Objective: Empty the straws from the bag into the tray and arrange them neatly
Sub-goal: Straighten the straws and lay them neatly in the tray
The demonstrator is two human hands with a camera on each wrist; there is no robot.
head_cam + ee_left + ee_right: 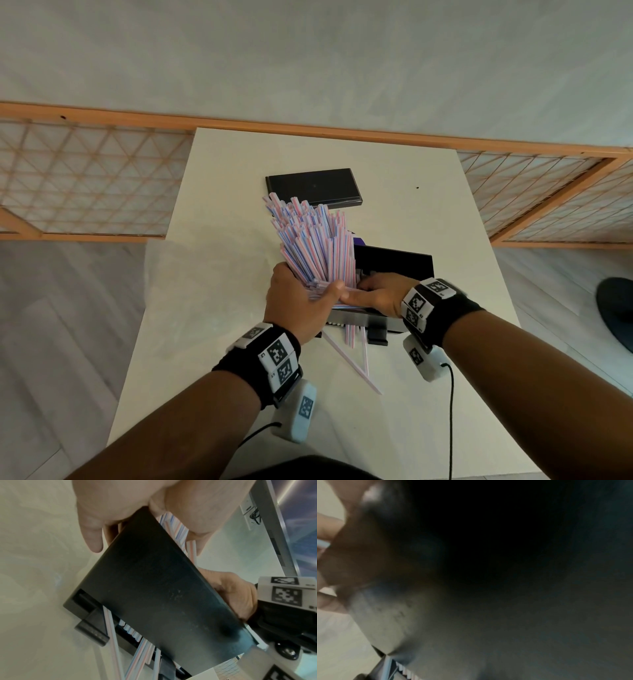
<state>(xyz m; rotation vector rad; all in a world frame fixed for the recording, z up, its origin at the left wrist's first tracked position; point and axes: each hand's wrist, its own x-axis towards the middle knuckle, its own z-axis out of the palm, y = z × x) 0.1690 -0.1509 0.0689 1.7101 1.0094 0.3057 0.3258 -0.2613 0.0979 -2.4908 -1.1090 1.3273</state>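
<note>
Two bare forearms, each banded at the wrist with a black strap and white marker blocks, reach in from six o'clock of the head view over a pale cream table (394,212). On the left hand (297,308) the fingers and thumb curl round the base of a thick bundle of pink-and-blue striped straws (315,240), which fans upward toward eleven o'clock. At three o'clock of that hand lies the right hand (378,296), its fingers stretched fairly flat across straws in a black tray (394,263); whether it pinches any of them cannot be told, and the right wrist view is almost wholly dark. From the left wrist view the tray's black side wall fills the middle, with straws poking out at twelve and six o'clock.

Several loose straws (352,359) lie on the table at six o'clock of the tray, one running long toward five o'clock. A flat black rectangular lid or box (313,186) rests on the table at twelve o'clock, just behind the straw tips. Clear, crumpled plastic (205,274) covers the table's nine o'clock edge.

Behind the table, a wooden-framed lattice screen (85,178) spans the room from nine to three o'clock, under a plain grey-white wall. Grey wood-pattern flooring shows on both sides, with a dark round object (616,308) at three o'clock.
</note>
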